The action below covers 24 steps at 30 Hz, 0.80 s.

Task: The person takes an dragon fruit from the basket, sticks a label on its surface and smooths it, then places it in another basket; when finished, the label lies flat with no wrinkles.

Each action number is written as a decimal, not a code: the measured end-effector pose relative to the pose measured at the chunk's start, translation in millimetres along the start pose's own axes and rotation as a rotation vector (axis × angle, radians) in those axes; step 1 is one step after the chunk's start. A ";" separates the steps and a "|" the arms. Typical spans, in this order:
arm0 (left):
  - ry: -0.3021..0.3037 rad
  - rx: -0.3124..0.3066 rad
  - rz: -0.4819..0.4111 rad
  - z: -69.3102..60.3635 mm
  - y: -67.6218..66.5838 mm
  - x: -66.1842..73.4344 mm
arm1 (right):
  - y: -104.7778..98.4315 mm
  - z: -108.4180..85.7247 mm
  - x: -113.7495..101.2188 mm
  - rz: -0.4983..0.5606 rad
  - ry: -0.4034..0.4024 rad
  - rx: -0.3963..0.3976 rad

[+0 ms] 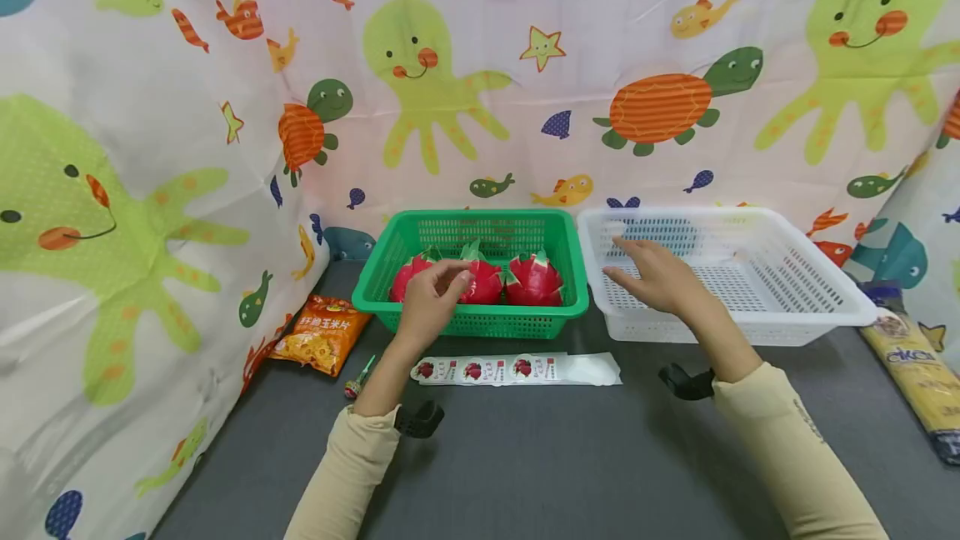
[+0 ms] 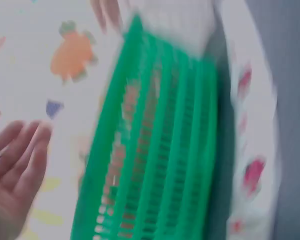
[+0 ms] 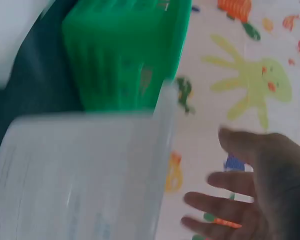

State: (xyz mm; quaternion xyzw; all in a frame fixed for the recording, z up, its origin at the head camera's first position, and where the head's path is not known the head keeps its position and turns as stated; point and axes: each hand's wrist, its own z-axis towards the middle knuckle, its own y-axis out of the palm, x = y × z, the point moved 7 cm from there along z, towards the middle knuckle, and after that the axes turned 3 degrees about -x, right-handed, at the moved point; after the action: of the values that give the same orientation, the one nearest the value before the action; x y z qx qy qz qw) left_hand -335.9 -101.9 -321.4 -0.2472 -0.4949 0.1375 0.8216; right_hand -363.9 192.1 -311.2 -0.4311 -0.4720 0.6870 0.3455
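Nearby, a label strip [image 1: 495, 368] and orange packet [image 1: 321, 334] lie by the green basket [image 1: 487, 323] while both hands [image 1: 433, 294] [image 1: 660, 277] hover relaxed, unclenched.

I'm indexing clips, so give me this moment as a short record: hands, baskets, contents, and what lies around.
left hand: holds nothing; nearest the green rectangular plastic basket
right hand: holds nothing; nearest the white rectangular plastic basket
green basket contents: three red dragon fruits with green tips visible
basket layout: white right of green
near side of baskets: white strip with dragon-fruit labels
far left of table: shiny orange snack bag
far right: long yellow packet
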 end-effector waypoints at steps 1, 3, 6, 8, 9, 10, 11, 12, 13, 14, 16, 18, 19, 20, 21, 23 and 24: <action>-0.041 -0.058 -0.141 -5.9 3.3 -1.9 | -0.5 5.3 -9.3 0.027 -0.032 0.033; -0.163 -0.188 -0.351 -19.0 14.2 -11.0 | 0.7 16.5 -28.5 0.085 -0.065 0.073; -0.367 -0.275 -0.532 -36.5 33.3 -31.6 | 11.7 34.5 -53.2 0.153 -0.030 0.035; -0.450 -0.188 -0.669 -43.1 42.4 -44.6 | 24.4 45.0 -64.6 0.171 0.026 -0.024; -0.467 -0.115 -0.745 -44.7 45.5 -49.5 | 31.3 49.6 -68.7 0.170 0.056 -0.051; -0.477 -0.032 -0.822 -45.4 47.9 -53.6 | 38.6 53.8 -71.9 0.162 0.082 -0.071; -0.464 0.049 -0.886 -45.6 49.1 -56.2 | 45.9 57.7 -74.2 0.157 0.106 -0.087; -0.454 0.121 -0.932 -45.7 50.0 -58.5 | 53.1 60.9 -76.1 0.155 0.131 -0.104; -0.444 0.184 -0.967 -45.7 50.2 -60.1 | 60.8 63.9 -77.3 0.155 0.156 -0.119; -0.432 0.238 -0.984 -45.5 49.8 -61.5 | 68.0 66.4 -78.3 0.148 0.176 -0.130; -0.417 0.322 -0.992 -45.9 47.5 -63.8 | 80.6 71.6 -79.5 0.158 0.213 -0.150; -0.424 0.370 -0.985 -47.7 44.7 -66.0 | 90.8 76.1 -81.1 0.177 0.238 -0.163; -0.427 0.379 -0.983 -47.2 44.5 -66.4 | 93.7 77.8 -80.3 0.181 0.247 -0.163; -0.426 0.383 -0.979 -46.8 44.2 -66.6 | 95.4 79.3 -79.7 0.185 0.256 -0.160; -0.427 0.384 -0.981 -46.4 44.0 -66.7 | 96.6 80.7 -79.0 0.187 0.266 -0.158; -0.433 0.379 -0.988 -45.5 43.8 -67.1 | 98.2 83.0 -78.0 0.185 0.279 -0.161; -0.434 0.374 -0.995 -44.9 43.7 -67.0 | 98.5 84.0 -77.4 0.180 0.286 -0.165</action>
State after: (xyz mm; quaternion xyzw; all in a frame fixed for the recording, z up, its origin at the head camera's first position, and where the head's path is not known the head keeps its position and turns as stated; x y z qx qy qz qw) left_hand -327.2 -108.8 -412.4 0.1989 -0.6760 -0.1327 0.6970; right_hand -417.6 63.4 -368.5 -0.5918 -0.4322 0.6058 0.3098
